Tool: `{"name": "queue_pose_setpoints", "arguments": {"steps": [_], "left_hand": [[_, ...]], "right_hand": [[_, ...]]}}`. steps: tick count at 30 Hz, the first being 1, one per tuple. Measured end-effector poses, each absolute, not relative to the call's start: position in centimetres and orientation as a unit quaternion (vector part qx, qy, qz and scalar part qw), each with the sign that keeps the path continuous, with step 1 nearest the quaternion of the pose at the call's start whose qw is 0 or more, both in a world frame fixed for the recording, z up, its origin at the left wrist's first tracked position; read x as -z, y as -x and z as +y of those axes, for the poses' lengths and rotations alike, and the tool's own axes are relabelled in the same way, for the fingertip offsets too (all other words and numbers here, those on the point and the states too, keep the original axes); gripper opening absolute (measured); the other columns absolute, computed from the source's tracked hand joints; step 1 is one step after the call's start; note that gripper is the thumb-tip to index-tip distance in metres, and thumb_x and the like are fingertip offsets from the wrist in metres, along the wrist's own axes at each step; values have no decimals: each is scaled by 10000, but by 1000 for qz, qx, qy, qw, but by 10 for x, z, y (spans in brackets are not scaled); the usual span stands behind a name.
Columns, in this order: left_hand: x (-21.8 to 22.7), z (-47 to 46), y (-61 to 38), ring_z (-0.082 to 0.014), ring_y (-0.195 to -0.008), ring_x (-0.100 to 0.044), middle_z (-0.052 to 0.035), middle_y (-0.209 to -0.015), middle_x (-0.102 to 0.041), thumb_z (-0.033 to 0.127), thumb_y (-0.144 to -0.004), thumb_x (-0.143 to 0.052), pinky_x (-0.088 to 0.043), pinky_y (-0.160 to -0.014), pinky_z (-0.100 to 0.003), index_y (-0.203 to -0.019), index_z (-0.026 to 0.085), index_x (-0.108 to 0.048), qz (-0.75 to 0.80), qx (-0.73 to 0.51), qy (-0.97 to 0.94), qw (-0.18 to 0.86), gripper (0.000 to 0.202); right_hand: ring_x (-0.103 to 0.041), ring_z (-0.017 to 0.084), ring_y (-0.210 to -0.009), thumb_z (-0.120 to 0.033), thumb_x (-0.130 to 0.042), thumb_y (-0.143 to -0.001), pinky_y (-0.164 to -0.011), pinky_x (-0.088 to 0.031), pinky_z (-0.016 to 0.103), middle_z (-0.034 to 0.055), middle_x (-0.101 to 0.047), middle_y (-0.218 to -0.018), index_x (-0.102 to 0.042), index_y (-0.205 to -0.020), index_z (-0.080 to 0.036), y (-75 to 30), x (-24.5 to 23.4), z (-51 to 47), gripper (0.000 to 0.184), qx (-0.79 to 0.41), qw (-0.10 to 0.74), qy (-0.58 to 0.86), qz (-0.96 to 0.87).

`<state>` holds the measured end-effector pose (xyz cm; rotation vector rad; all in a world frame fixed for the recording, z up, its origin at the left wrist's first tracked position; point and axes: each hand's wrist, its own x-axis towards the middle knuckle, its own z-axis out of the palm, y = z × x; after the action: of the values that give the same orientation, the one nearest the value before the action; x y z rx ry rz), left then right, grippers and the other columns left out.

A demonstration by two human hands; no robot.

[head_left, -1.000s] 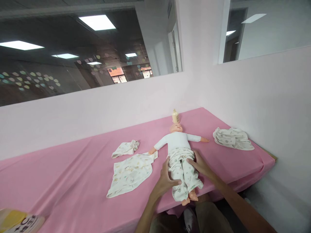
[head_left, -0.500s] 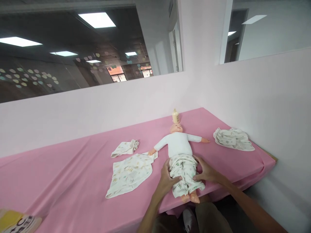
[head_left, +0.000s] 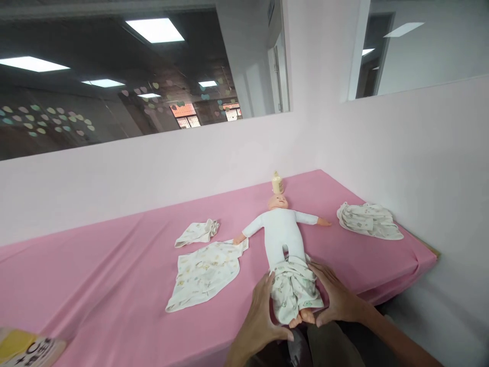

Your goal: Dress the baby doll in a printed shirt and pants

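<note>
A baby doll [head_left: 281, 230] in a white top lies on its back on the pink table [head_left: 114, 285], head toward the wall. Its printed trousers [head_left: 293, 290] are bunched low around the lower legs. My left hand [head_left: 262, 311] presses against the left side of the trousers with its fingers curled round the cloth. On the other side, my right hand [head_left: 332, 298] holds the trousers by the doll's feet. A feeding bottle [head_left: 277, 183] stands just behind the doll's head.
A printed cloth [head_left: 204, 272] lies flat left of the doll, with a small folded cloth [head_left: 196, 232] behind it. Another crumpled garment [head_left: 369, 220] sits at the far right by the wall. A yellow and white pack [head_left: 26, 349] shows at the bottom left corner.
Both hands slid toward me along the doll's legs, dragging the trousers down from the waist to the lower legs. The doll's white torso now shows fully.
</note>
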<state>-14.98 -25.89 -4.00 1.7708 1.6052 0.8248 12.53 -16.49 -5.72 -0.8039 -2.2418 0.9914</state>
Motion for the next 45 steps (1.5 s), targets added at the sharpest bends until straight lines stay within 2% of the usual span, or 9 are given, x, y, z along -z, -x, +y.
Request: {"name": "queue_pose_setpoints", "arguments": {"steps": [2, 4, 11, 20, 26, 31, 36, 40, 45], "left_hand": [[48, -265, 145, -402, -1454, -145, -127, -1595, -150, 529, -452, -879, -230, -1176, -535, -1541, 276, -148, 620, -306, -667, 280, 1335], [53, -267, 138, -387, -1445, -188, -131, -1580, -194, 532, -557, -826, -249, -1170, -533, -1535, 269, -174, 633, -321, -660, 248, 1204], [65, -265, 128, -389, -1356, -348, -166, -1464, -383, 487, -625, -790, -342, -1112, -537, -1449, 226, -340, 632, -364, -652, 204, 974], [43, -277, 121, -302, -1190, -522, -113, -1261, -577, 466, -773, -707, -454, -1004, -478, -1316, 228, -512, 616, -360, -670, 207, 624], [35, -285, 116, -297, -1183, -550, -116, -1287, -587, 360, -809, -650, -442, -1024, -475, -1277, 210, -538, 645, -372, -626, 231, 504], [27, -287, 116, -274, -1119, -597, -111, -1261, -609, 394, -847, -609, -478, -989, -423, -1303, 210, -519, 618, -402, -597, 317, 499], [14, -292, 119, -261, -1237, -542, -107, -1403, -527, 389, -869, -603, -451, -1043, -388, -1388, 229, -453, 596, -404, -581, 379, 563], [2, -297, 125, -261, -1296, -496, -77, -1441, -504, 404, -881, -580, -399, -1103, -409, -1381, 259, -493, 590, -382, -587, 401, 528], [-28, -302, 130, -282, -1256, -529, -38, -1384, -566, 445, -864, -596, -433, -1068, -406, -1330, 303, -553, 569, -317, -598, 466, 489]], "right_hand": [[-229, 404, -1428, -493, -865, -503, -1153, -231, 570, 152, -307, -1543, -259, -1530, -245, -123, 65, -170, 1219, -340, 280, 306, -844], [-254, 399, -1417, -495, -855, -528, -1151, -244, 562, 155, -342, -1522, -267, -1527, -247, -117, 71, -176, 1186, -309, 302, 317, -844], [-400, 378, -1319, -405, -817, -609, -1086, -363, 535, 155, -485, -1378, -378, -1460, -252, -111, 67, -186, 969, -291, 332, 310, -842], [-579, 279, -1127, -254, -714, -714, -954, -504, 409, 117, -614, -1141, -505, -1258, -209, -110, 53, -199, 584, -250, 401, 278, -836], [-647, 227, -973, -392, -597, -853, -844, -555, 345, 101, -650, -1106, -516, -1173, -222, -105, 52, -218, 372, -331, 365, 377, -784], [-621, 228, -1006, -443, -603, -854, -904, -516, 374, 98, -630, -1110, -526, -1177, -215, -106, 31, -217, 402, -390, 337, 399, -758], [-602, 238, -1057, -429, -646, -811, -936, -490, 371, 86, -625, -1144, -552, -1187, -207, -117, 5, -208, 447, -492, 264, 410, -722], [-591, 261, -1093, -379, -689, -761, -948, -474, 387, 82, -613, -1233, -533, -1271, -214, -132, -11, -206, 559, -549, 191, 394, -712], [-567, 278, -1142, -387, -740, -706, -981, -449, 395, 92, -590, -1297, -488, -1358, -213, -143, -29, -207, 720, -579, 116, 350, -727]]}}
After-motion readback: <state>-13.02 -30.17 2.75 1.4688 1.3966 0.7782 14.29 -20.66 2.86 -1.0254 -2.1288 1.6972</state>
